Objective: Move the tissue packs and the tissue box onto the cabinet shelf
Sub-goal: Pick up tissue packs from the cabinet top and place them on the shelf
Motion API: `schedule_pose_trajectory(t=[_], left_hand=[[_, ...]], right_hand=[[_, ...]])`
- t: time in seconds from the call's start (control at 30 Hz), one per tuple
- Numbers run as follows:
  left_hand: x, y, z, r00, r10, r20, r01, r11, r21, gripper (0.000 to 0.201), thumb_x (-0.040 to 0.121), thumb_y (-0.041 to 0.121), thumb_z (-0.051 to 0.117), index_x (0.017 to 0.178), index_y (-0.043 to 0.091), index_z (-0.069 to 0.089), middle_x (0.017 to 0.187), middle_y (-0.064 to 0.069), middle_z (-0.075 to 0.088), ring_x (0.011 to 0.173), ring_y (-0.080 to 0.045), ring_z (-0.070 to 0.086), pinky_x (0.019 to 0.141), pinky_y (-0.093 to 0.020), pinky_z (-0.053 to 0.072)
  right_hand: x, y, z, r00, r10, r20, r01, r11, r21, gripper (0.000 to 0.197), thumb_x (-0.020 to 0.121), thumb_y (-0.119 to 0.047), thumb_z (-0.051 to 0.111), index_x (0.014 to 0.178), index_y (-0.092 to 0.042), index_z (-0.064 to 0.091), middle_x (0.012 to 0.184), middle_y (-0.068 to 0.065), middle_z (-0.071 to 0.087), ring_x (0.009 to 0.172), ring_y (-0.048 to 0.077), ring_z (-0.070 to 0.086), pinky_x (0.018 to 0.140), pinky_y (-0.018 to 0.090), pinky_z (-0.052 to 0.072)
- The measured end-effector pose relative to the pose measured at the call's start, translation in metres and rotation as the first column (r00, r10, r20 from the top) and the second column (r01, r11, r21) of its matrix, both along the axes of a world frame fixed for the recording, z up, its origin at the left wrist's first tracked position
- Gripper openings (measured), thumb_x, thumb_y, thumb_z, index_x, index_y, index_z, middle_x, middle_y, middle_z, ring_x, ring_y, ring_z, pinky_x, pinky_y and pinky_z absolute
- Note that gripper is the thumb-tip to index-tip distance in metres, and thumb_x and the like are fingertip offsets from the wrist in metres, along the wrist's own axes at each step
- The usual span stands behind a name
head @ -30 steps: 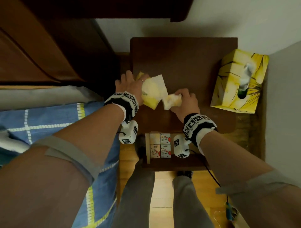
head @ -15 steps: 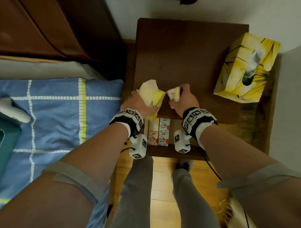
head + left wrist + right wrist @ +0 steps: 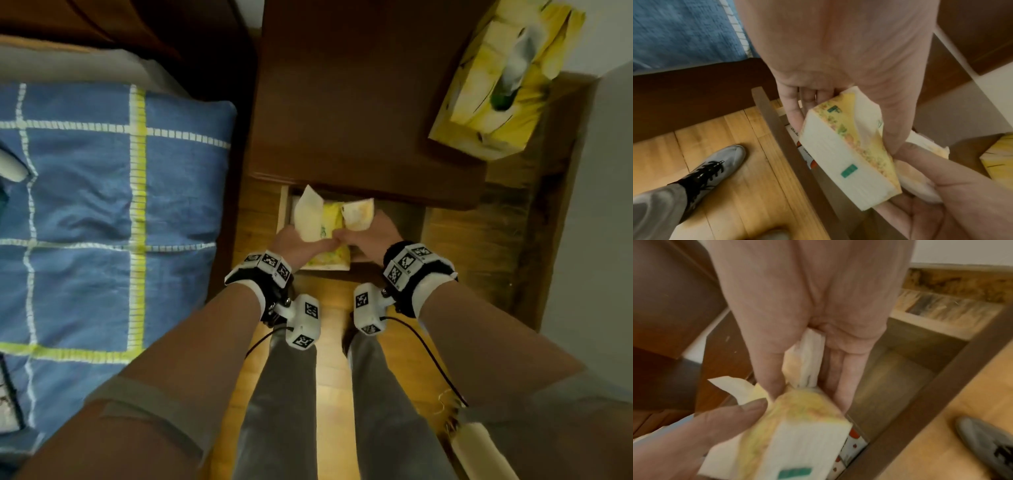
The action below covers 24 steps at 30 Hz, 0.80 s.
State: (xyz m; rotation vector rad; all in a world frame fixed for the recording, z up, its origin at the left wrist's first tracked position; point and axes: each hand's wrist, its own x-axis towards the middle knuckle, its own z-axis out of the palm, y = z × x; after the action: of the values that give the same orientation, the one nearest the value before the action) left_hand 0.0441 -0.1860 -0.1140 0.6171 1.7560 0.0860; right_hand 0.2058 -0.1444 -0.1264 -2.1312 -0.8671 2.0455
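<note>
Cabinet [image 3: 359, 102]: standing at upper centre of the head view, its top bare but for the box.
Tissue box [image 3: 493, 92]: yellow, sitting at the upper right of the frame on the cabinet top; by this view, not yet shelved.
Shelf [image 3: 890, 382]: lying open below the cabinet top; small white packs with red print [image 3: 854, 446] are already lying inside at the frame's lower centre.
Large tissue pack [image 3: 849, 154]: yellow and white, hovering over the shelf opening, not yet set down.
Small tissue pack [image 3: 358, 214]: hovering just right of the large one.
Left hand [image 3: 301, 245]: gripping the large tissue pack.
Right hand [image 3: 373, 233]: pinching the small tissue pack between thumb and fingers.
Progress: judged past halfway; two packs are being delivered, the box remaining.
</note>
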Motion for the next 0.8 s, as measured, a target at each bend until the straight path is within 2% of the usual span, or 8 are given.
schedule_pose_trajectory(t=[0.13,0.27,0.37,0.43,0.5,0.63,0.7,0.8], left_hand=[[-0.011,-0.003,-0.013,0.989,0.142,-0.037,-0.142,0.99,-0.011,0.07,0.072,0.055,0.073,0.128,0.02,0.049,0.107,0.005,0.062,0.095,-0.02,0.063,0.083,-0.044,0.06],[-0.035,-0.005,-0.023,0.973,0.179,-0.144,-0.171,0.983,0.064,0.05,0.071,0.051,0.062,0.115,0.03,0.051,0.104,0.005,0.069,0.095,-0.022,0.07,0.087,-0.047,0.058],[-0.049,-0.006,-0.027,0.973,0.163,-0.161,-0.151,0.985,0.083,0.044,0.079,0.047,0.062,0.118,0.029,0.055,0.108,0.007,0.067,0.103,-0.021,0.066,0.093,-0.042,0.054],[-0.056,-0.006,-0.032,0.983,0.133,-0.124,-0.127,0.99,0.059,0.038,0.075,0.045,0.063,0.111,0.033,0.057,0.11,0.006,0.067,0.104,-0.02,0.066,0.093,-0.045,0.055],[-0.06,-0.007,-0.041,0.996,0.052,-0.068,-0.051,0.999,0.01,0.03,0.069,0.042,0.063,0.098,0.042,0.058,0.109,0.004,0.069,0.101,-0.02,0.068,0.092,-0.046,0.057],[-0.064,-0.006,-0.049,1.0,0.015,-0.006,-0.015,1.0,-0.018,0.021,0.068,0.037,0.062,0.088,0.042,0.059,0.1,0.003,0.072,0.095,-0.021,0.07,0.09,-0.046,0.058],[-0.063,-0.002,-0.045,0.999,0.037,0.012,-0.037,0.999,-0.01,0.021,0.076,0.032,0.062,0.096,0.039,0.061,0.097,0.0,0.072,0.093,-0.022,0.07,0.09,-0.044,0.058],[-0.064,0.0,-0.043,0.996,0.024,0.082,-0.023,1.0,-0.014,0.026,0.089,0.024,0.058,0.113,0.029,0.067,0.105,-0.004,0.071,0.094,-0.02,0.066,0.083,-0.034,0.055]], right_hand=[[-0.007,-0.009,-0.031,0.987,-0.11,0.117,0.112,0.994,-0.012,0.063,0.052,-0.028,0.091,0.105,-0.013,0.061,0.103,0.009,0.072,0.093,0.028,0.071,0.071,0.049,0.062],[-0.024,-0.006,-0.045,0.974,-0.192,0.122,0.196,0.981,-0.016,0.054,0.069,-0.017,0.086,0.112,-0.005,0.056,0.109,0.013,0.068,0.098,0.031,0.069,0.074,0.05,0.061],[-0.031,-0.004,-0.052,0.95,-0.273,0.155,0.272,0.962,0.029,0.041,0.082,-0.01,0.076,0.111,-0.004,0.047,0.109,0.013,0.063,0.092,0.027,0.067,0.07,0.038,0.062],[-0.037,-0.004,-0.057,0.951,-0.158,0.265,0.142,0.987,0.076,0.041,0.086,-0.02,0.072,0.116,-0.007,0.046,0.105,0.008,0.058,0.091,0.023,0.059,0.076,0.035,0.054],[-0.043,-0.004,-0.063,0.95,-0.055,0.307,0.037,0.997,0.065,0.038,0.088,-0.021,0.067,0.12,-0.01,0.048,0.105,0.006,0.058,0.095,0.024,0.058,0.084,0.038,0.051],[-0.056,-0.002,-0.062,0.969,-0.132,0.207,0.135,0.991,0.003,0.022,0.087,-0.012,0.06,0.107,-0.016,0.049,0.094,0.01,0.065,0.089,0.029,0.066,0.083,0.049,0.058],[-0.059,-0.002,-0.056,0.972,-0.159,0.173,0.164,0.986,-0.013,0.036,0.086,-0.024,0.066,0.117,-0.011,0.051,0.088,0.007,0.063,0.085,0.024,0.066,0.08,0.045,0.06],[-0.065,-0.004,-0.053,0.977,-0.129,0.17,0.135,0.991,-0.023,0.091,0.061,-0.06,0.079,0.132,-0.016,0.042,0.103,0.006,0.061,0.093,0.024,0.067,0.078,0.045,0.062]])
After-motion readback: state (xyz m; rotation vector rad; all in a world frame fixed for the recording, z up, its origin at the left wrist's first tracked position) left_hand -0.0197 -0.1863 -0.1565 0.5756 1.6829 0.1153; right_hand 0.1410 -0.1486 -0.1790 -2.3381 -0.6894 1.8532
